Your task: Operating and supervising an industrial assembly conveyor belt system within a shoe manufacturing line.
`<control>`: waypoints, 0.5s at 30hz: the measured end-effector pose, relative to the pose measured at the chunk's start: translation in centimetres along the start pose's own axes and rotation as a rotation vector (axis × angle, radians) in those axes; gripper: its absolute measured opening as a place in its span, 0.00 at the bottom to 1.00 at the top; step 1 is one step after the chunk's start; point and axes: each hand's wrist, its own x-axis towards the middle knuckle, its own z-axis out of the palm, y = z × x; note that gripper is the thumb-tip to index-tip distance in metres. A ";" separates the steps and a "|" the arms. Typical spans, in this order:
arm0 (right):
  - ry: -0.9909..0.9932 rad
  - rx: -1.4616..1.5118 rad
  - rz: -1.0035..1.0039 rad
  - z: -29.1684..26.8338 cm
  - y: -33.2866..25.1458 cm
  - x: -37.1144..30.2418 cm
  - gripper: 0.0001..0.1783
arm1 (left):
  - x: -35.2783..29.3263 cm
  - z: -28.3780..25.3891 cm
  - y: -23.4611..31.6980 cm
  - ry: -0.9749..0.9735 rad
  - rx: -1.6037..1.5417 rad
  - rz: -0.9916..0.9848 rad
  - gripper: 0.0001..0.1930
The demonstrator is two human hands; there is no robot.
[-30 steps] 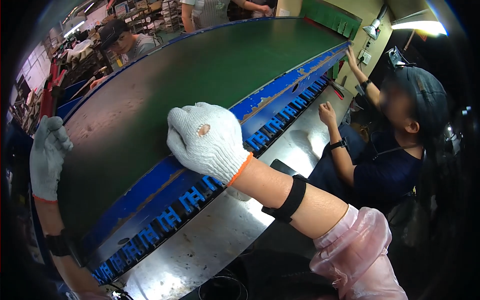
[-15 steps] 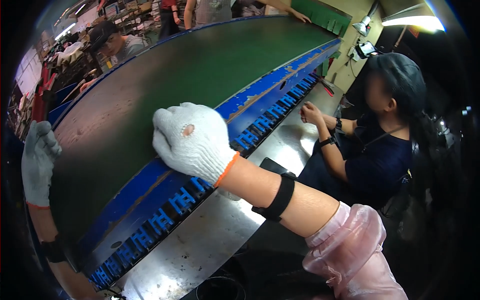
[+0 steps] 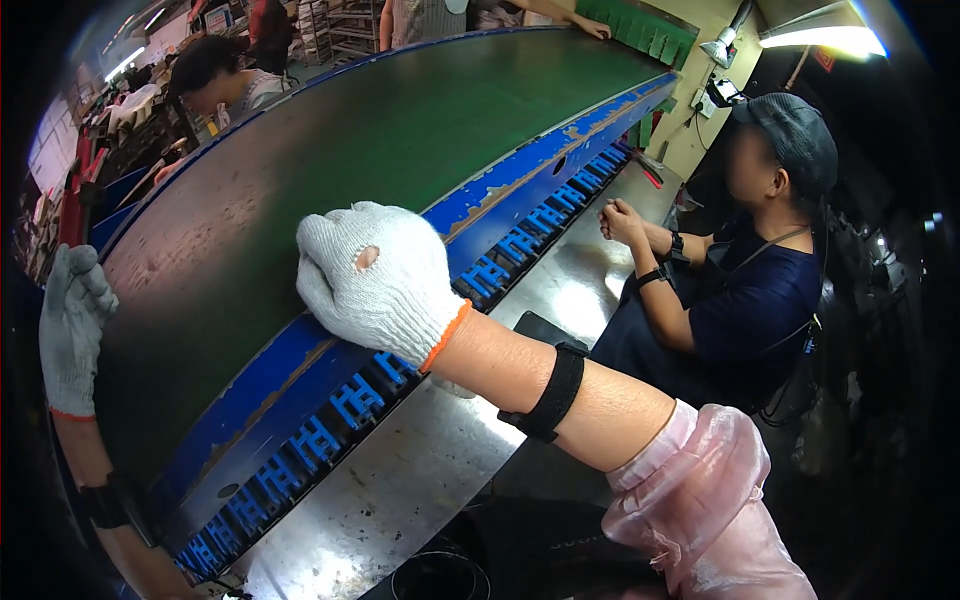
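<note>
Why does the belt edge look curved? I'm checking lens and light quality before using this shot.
Head view: fisheye bending bows the straight blue rail and green belt; corners go black; a lamp top right blows out white; glare patches shine on the metal table; the right hand is sharp, the left hand dim near the rim.

Right hand (image 3: pixel 378 272) gloved, fingers curled, left hand (image 3: pixel 70 330) gloved, fingers up

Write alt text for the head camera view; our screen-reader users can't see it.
A person's gloved right hand rests curled on the blue edge of a long dark green conveyor belt, while the gloved left hand lies on the belt's left side. A seated co-worker in a dark cap waits at the steel table alongside.
</note>
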 end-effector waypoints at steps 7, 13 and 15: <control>0.000 -0.015 0.007 -0.2 0.3 -0.2 0.10 | 0.0 1.7 -0.8 0.113 0.021 0.011 0.15; 0.023 0.003 -0.013 0.1 0.0 0.1 0.10 | -1.0 2.4 0.9 0.049 0.063 0.005 0.19; 0.018 -0.009 -0.023 0.1 0.1 0.1 0.10 | -1.2 3.5 1.0 0.109 0.039 0.011 0.19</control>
